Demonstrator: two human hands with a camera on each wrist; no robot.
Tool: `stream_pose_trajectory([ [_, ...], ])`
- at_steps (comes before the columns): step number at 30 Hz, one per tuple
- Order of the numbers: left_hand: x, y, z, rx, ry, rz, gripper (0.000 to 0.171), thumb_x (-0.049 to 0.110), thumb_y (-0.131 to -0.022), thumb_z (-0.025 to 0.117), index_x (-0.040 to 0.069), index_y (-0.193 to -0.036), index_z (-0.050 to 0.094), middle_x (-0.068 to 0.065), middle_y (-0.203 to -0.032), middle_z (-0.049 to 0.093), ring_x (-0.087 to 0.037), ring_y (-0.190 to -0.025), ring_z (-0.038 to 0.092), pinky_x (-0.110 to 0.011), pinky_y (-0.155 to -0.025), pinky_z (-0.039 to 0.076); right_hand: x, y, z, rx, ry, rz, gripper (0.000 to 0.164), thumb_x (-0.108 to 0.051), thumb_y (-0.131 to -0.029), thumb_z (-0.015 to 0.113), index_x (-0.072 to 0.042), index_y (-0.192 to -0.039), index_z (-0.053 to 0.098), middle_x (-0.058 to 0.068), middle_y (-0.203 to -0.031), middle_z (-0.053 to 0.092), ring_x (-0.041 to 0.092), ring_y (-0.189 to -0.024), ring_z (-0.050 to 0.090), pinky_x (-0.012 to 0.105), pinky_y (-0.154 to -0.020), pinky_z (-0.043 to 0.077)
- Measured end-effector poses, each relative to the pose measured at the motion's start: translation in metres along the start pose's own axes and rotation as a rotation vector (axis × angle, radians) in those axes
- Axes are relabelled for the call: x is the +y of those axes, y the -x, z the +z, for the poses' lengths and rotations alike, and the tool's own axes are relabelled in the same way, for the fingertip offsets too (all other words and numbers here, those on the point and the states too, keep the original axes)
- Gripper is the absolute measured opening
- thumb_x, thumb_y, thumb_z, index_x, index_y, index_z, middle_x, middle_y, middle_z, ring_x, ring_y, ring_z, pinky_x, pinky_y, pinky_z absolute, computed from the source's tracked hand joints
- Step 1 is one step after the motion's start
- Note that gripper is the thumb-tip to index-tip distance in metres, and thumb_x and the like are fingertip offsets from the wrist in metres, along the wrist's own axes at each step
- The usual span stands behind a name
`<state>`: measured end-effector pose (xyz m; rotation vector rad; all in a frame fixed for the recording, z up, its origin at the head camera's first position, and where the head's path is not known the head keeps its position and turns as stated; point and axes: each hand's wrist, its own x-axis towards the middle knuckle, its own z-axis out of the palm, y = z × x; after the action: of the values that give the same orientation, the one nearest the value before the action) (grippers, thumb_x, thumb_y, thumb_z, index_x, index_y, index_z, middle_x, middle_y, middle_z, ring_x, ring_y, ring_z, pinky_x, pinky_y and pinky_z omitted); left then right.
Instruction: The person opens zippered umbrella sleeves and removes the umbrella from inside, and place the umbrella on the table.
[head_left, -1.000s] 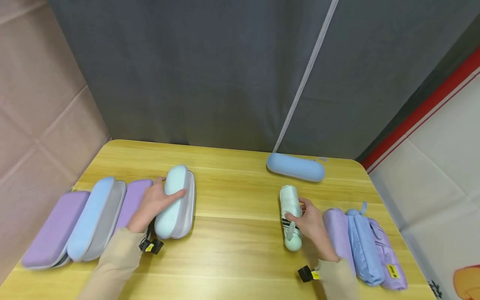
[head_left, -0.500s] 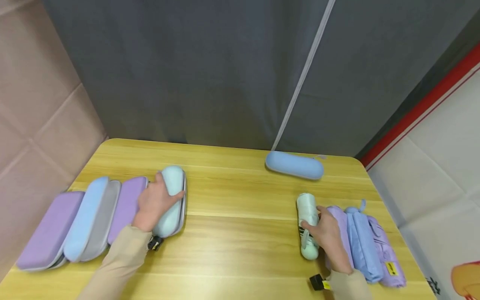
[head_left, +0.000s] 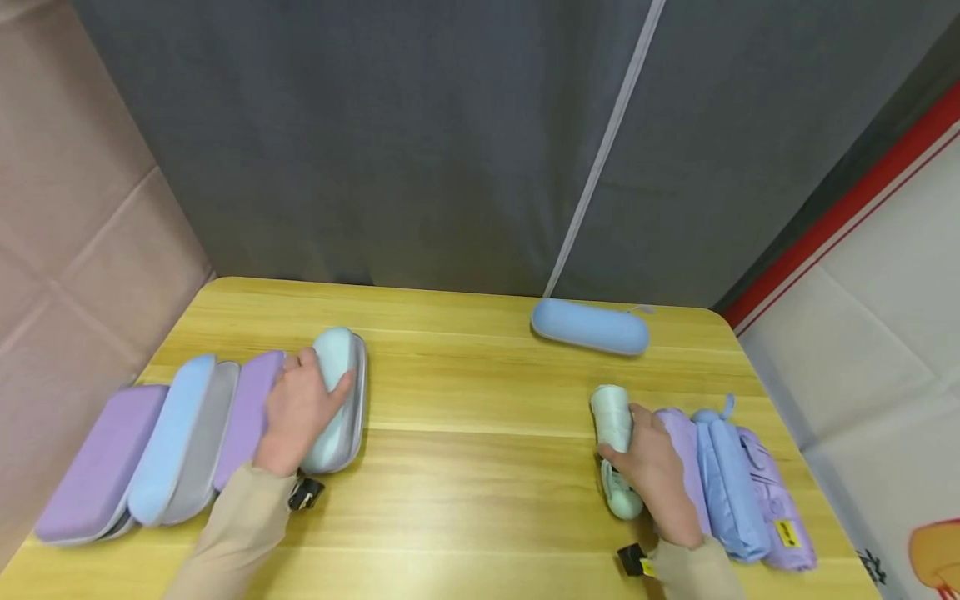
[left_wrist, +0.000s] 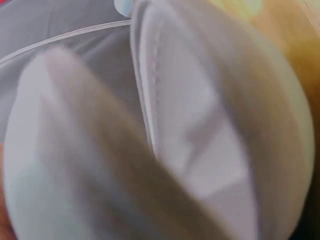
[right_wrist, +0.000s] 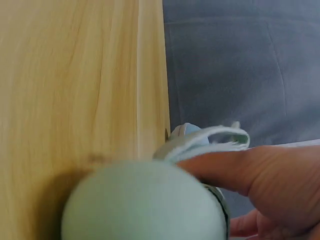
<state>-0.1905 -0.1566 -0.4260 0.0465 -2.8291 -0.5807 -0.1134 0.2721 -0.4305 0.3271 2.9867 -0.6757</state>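
Observation:
My left hand (head_left: 300, 412) spreads over a mint hard-shell zip case (head_left: 330, 392) at the table's left side. Its fingertips touch the case's left edge, and its thumb lies straight across the top. In the left wrist view the case's grey zip edges (left_wrist: 150, 85) gape apart. On the right, my right hand (head_left: 656, 462) holds a mint folded umbrella (head_left: 613, 421), thumb on its left side and fingers on its right. Close up in the right wrist view are its rounded end (right_wrist: 145, 200) and the strap (right_wrist: 200, 142) by the thumb.
Left of the mint case stand a purple case (head_left: 251, 408), a blue case (head_left: 172, 433) and another purple case (head_left: 105, 462). Right of my right hand lie a lilac roll (head_left: 681, 433), a blue pouch-like roll (head_left: 727, 483) and a purple pocketed one (head_left: 776, 500). A blue oblong case (head_left: 590, 326) lies behind.
The mint case has shifted left against the purple one, and my left hand has since slid a little left over it. My right hand has moved the mint umbrella right, toward the lilac roll.

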Motion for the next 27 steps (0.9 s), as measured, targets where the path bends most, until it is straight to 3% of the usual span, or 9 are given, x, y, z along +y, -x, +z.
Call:
stream_pose_trajectory([
  [8,0.002,0.008,-0.007,0.07,0.038,0.04,0.053,0.027,-0.084,0.064,-0.015,-0.11,0.045,-0.033,-0.096,0.049,-0.047,-0.083,0.049,-0.058,-0.058,0.044,-0.001,0.0,0.009,0.049,0.014,-0.075,0.085,-0.021,-0.076,0.075,0.008,-0.14,0.027,0.034,-0.13,0.036,0.047,-0.118,0.037,0.059,-0.087,0.039],
  [14,0.005,0.01,-0.007,0.154,0.067,0.079,0.049,0.023,-0.083,0.065,-0.012,-0.112,0.05,-0.032,-0.101,0.053,-0.047,-0.087,0.051,-0.057,-0.058,0.044,-0.001,-0.001,0.012,0.146,-0.01,-0.176,0.08,-0.016,-0.076,0.076,0.01,-0.137,0.032,0.035,-0.127,0.039,0.049,-0.116,0.037,0.058,-0.093,0.035],
  [20,0.022,0.008,-0.003,0.246,0.185,0.218,0.031,0.005,-0.081,0.065,-0.009,-0.107,0.057,-0.028,-0.098,0.057,-0.044,-0.083,0.056,-0.053,-0.058,0.046,-0.005,-0.005,0.007,0.217,-0.028,-0.249,0.07,-0.014,-0.078,0.074,0.012,-0.132,0.038,0.035,-0.123,0.042,0.051,-0.113,0.038,0.059,-0.09,0.035],
  [23,0.037,0.006,0.006,0.219,0.264,0.296,0.031,0.0,-0.078,0.066,-0.009,-0.106,0.058,-0.026,-0.098,0.059,-0.041,-0.084,0.057,-0.051,-0.064,0.049,-0.006,-0.009,-0.001,0.204,-0.051,-0.252,0.071,-0.015,-0.079,0.074,0.013,-0.133,0.036,0.036,-0.125,0.039,0.052,-0.114,0.038,0.06,-0.09,0.036],
  [27,0.061,0.003,0.022,0.092,0.399,0.36,0.037,0.0,-0.077,0.069,-0.009,-0.111,0.057,-0.024,-0.105,0.059,-0.038,-0.089,0.058,-0.047,-0.072,0.05,-0.004,-0.02,-0.018,0.174,-0.082,-0.237,0.073,-0.015,-0.081,0.072,0.014,-0.135,0.031,0.038,-0.13,0.033,0.054,-0.116,0.035,0.061,-0.09,0.036],
])
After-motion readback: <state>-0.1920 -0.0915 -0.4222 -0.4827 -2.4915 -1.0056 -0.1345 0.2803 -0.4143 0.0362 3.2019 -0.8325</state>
